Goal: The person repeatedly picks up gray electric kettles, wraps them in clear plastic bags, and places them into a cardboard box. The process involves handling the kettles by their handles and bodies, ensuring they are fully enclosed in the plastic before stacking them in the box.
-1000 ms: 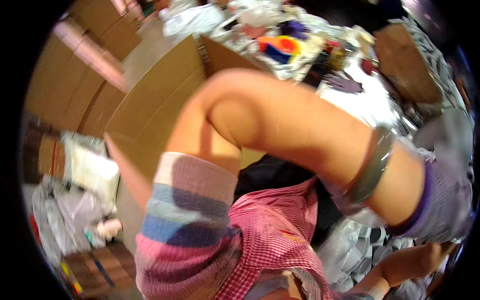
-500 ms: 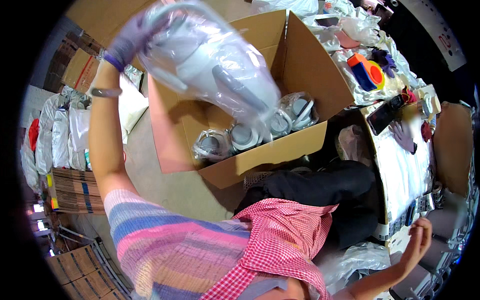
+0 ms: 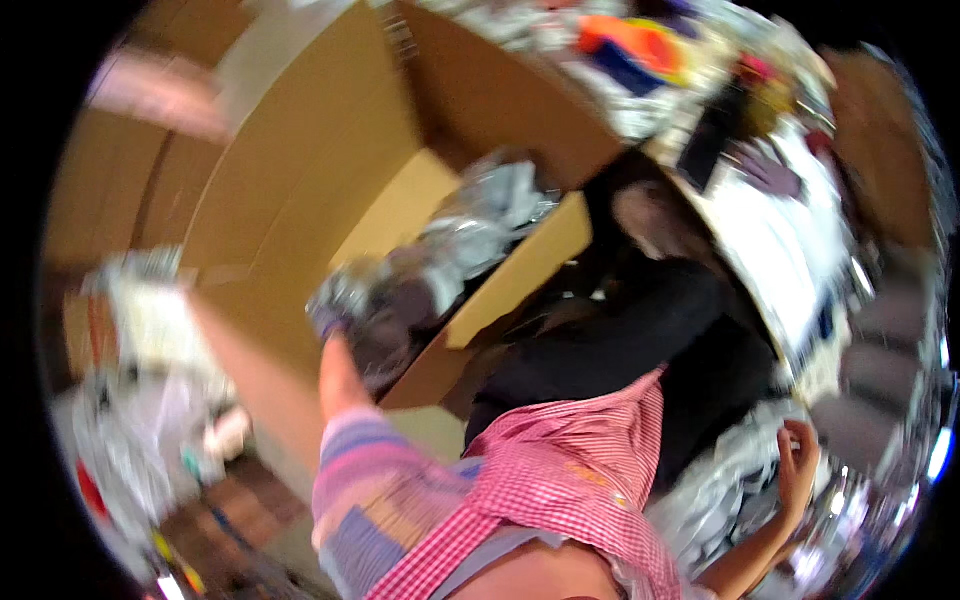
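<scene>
My left hand (image 3: 338, 305), with a purple-cuffed glove on it, reaches down inside a large open cardboard box (image 3: 310, 190). Around and beside it lie several grey and white items in clear plastic bags (image 3: 465, 235), in a row along the near wall. Motion smears the gloved fingers, so their grip cannot be made out. Out to the right, my bare right hand (image 3: 797, 465) hangs with loosely bent, parted fingers and nothing in it. Close by it is a heap of clear plastic bags with grey things inside (image 3: 720, 500).
A table (image 3: 780, 230) on the right bears white plastic, a grey glove (image 3: 768, 172), a dark phone-like object (image 3: 712, 135) and an orange, blue and yellow tape dispenser (image 3: 635, 50). White and clear bags (image 3: 150, 420) stand at the left. Stacked cartons (image 3: 110, 190) rise behind them.
My left hand has come down from above the box into it; the bagged grey-white item it held aloft is no longer raised. The view has shifted and blurred. My right hand stays beside the table.
</scene>
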A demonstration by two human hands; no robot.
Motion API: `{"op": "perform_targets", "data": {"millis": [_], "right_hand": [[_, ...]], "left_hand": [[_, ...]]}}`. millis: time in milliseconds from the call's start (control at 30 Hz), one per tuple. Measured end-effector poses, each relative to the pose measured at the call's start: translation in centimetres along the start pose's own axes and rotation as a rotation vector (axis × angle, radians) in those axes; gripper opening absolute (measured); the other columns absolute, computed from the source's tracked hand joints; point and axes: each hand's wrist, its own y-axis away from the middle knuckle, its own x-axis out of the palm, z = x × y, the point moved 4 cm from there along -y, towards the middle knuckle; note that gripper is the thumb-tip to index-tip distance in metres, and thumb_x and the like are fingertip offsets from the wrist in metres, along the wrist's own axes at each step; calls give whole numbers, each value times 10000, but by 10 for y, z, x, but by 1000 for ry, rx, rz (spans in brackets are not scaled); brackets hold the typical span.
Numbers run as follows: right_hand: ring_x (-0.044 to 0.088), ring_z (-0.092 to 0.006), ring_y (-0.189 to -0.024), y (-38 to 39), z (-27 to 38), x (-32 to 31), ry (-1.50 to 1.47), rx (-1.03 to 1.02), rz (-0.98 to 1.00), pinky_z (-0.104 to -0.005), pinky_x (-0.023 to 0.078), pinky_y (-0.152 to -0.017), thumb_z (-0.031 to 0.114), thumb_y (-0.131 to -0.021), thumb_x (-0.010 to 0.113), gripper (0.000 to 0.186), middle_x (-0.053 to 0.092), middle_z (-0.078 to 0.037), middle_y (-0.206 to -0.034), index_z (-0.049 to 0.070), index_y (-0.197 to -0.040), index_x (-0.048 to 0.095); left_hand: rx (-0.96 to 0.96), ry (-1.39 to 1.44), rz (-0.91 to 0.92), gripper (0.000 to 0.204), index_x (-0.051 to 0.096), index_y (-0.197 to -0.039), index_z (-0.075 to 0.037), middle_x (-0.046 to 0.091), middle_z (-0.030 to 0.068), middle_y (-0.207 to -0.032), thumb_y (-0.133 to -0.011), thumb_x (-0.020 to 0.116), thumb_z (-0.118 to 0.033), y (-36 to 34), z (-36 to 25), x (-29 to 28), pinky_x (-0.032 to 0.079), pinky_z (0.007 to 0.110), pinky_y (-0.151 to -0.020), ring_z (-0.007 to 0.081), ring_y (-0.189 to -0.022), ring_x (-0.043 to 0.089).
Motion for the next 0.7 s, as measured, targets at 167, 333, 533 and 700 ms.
{"op": "perform_targets", "data": {"millis": [167,333,533,700], "right_hand": [[661,-247,-903,14,-47,-43,53,140,16,-348,509,-798,249,-884,707,318,697,-120,-978,7,-1085,662],[633,-275,-1044,-40,-143,-110,-13,222,-301,-400,482,-902,387,-878,715,515,670,-182,-1152,17,-1224,617],[595,-298,-958,-38,-335,-293,436,345,-1884,-373,484,-908,449,-831,769,626,583,-162,-1114,-37,-1181,585],[401,-76,-520,-120,-253,-274,-1253,-40,-1185,-236,330,-494,509,-978,553,423,461,54,-639,96,-1007,638]], "left_hand": [[166,-125,241,402,554,-1326,-24,595,216,-1290,-951,562,-167,6,-31,-12,444,403,-999,303,-1192,564],[107,-191,-20,451,535,-1339,-15,598,232,-1269,-950,587,-237,-8,-49,-48,465,427,-966,324,-1146,583],[261,51,-498,525,513,-1355,-4,601,250,-1244,-949,618,-320,22,-118,-100,490,457,-926,349,-1090,606],[596,555,-449,595,495,-1368,5,604,265,-1223,-948,644,-389,63,-228,-150,511,481,-893,370,-1044,625]]}}
